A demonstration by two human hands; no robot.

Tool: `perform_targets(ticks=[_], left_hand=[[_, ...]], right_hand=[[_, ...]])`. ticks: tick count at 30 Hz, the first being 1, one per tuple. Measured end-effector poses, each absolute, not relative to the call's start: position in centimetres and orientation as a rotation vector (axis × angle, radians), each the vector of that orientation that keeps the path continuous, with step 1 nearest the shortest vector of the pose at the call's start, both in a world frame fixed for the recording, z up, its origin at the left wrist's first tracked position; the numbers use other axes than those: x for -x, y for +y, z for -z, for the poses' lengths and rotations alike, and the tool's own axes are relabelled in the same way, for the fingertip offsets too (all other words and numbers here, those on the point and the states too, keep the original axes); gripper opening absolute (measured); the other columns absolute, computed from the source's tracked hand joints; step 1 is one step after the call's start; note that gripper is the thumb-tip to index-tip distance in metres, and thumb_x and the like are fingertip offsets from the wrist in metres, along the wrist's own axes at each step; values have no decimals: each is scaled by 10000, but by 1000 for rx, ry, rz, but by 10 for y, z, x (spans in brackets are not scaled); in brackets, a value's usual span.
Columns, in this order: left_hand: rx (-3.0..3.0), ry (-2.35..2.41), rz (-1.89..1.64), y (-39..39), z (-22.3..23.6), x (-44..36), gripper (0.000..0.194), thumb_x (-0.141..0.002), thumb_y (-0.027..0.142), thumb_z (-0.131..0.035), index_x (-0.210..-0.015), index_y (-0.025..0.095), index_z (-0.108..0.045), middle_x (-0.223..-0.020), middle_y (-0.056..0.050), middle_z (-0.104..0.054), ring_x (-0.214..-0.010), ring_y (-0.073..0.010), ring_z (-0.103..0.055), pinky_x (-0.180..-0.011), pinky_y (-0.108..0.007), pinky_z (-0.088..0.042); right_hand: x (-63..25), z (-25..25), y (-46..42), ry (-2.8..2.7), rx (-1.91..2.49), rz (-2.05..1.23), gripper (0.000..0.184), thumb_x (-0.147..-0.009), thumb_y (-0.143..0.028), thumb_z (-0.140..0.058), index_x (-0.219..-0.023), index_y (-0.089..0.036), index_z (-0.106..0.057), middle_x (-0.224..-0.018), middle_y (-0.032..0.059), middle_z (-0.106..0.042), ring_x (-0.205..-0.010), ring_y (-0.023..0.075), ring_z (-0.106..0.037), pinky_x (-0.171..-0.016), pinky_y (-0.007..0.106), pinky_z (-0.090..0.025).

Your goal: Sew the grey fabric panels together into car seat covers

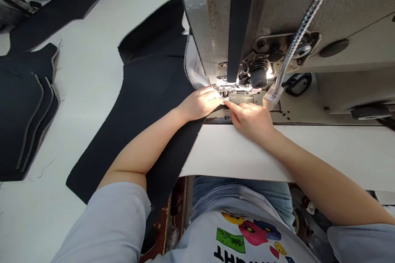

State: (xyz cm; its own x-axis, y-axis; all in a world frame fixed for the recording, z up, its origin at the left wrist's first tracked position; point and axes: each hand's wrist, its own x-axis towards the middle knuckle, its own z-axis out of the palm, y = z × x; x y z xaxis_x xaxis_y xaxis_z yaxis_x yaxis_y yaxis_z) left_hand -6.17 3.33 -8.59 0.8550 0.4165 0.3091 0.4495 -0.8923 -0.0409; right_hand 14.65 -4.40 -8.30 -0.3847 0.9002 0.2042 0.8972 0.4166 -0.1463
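Note:
A large dark fabric piece (pixel 148 86) lies on the white table and runs in under the sewing machine (pixel 210 16), with pale grey lining (pixel 194 63) along its right side. My left hand (pixel 200 104) rests on this fabric just left of the presser foot (pixel 225 93), its closed fingers gripping the edge. On the other side, my right hand (pixel 251 121) meets it with the index fingertip on the same fabric edge, thumb tucked below and other fingers curled. The fingertips of both hands nearly touch in front of the lit needle area. The exact pinch is too small to make out.
Stacked dark fabric pieces (pixel 24 111) lie at the left, with another dark piece (pixel 52 16) behind them. A braided flexible lamp neck (pixel 308 20) comes down in front of the machine head. Black-handled snips (pixel 298 84) lie on the machine bed.

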Motion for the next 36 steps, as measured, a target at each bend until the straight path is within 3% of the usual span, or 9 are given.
perform_targets(ticks=[4,9,12,23,27,30,33,36], left_hand=[[2892,-669,380,48,86,62,436,-1043,249,-304,-847,165,-685,-798,-57,-656,-820,-175,-624,-853,-350,-520],[2923,-664,502,59,89,60,385,-1024,394,-414,-932,147,-695,-967,-95,-697,-1027,-226,-642,-946,-380,-513],[2937,-722,557,61,92,60,375,-1022,383,-416,-952,145,-698,-1017,-111,-697,-1075,-237,-633,-970,-393,-508],[2984,-819,529,50,97,63,386,-1023,330,-376,-869,177,-696,-875,-71,-667,-977,-222,-627,-949,-395,-496],[2743,-1332,996,40,102,80,344,-956,486,-517,-1021,197,-691,-1117,-110,-645,-1158,-269,-567,-1057,-433,-410],[2464,-1891,1198,46,102,86,499,-926,581,-523,-1245,206,-601,-1301,-121,-575,-1275,-298,-500,-1093,-439,-364],[2380,-2264,949,56,97,73,469,-928,553,-508,-1217,201,-620,-1278,-118,-600,-1256,-333,-512,-1063,-453,-380],[2327,-2236,673,59,90,51,370,-908,419,-548,-1154,161,-649,-1248,-147,-616,-1236,-355,-510,-1043,-448,-389]], right_hand=[[-145,88,-43,-2393,1577,38,405,-971,-249,-408,-1260,-219,-690,-731,58,-691,-692,180,-576,-586,320,-285],[-146,89,-45,-2374,1575,29,386,-963,-238,-431,-1227,-231,-713,-731,54,-686,-704,174,-571,-574,310,-271],[-146,88,-45,-2365,1585,14,384,-972,-253,-423,-1217,-238,-719,-730,53,-686,-714,177,-570,-568,307,-260],[-147,90,-47,-2342,1604,-33,391,-962,-251,-419,-1210,-249,-721,-757,47,-690,-732,175,-559,-548,305,-238],[-154,91,-48,-2360,1528,-73,372,-966,-278,-422,-1159,-254,-738,-763,46,-686,-752,177,-561,-546,301,-228],[-158,91,-51,-2417,1425,-105,364,-960,-255,-419,-1124,-245,-744,-750,44,-680,-733,174,-554,-562,298,-241],[-159,91,-52,-2453,1338,-105,367,-961,-237,-408,-1102,-224,-746,-774,49,-693,-729,175,-566,-595,299,-276],[-158,92,-53,-2439,1333,-108,358,-956,-241,-413,-1092,-211,-743,-818,54,-706,-739,180,-584,-604,298,-300]])
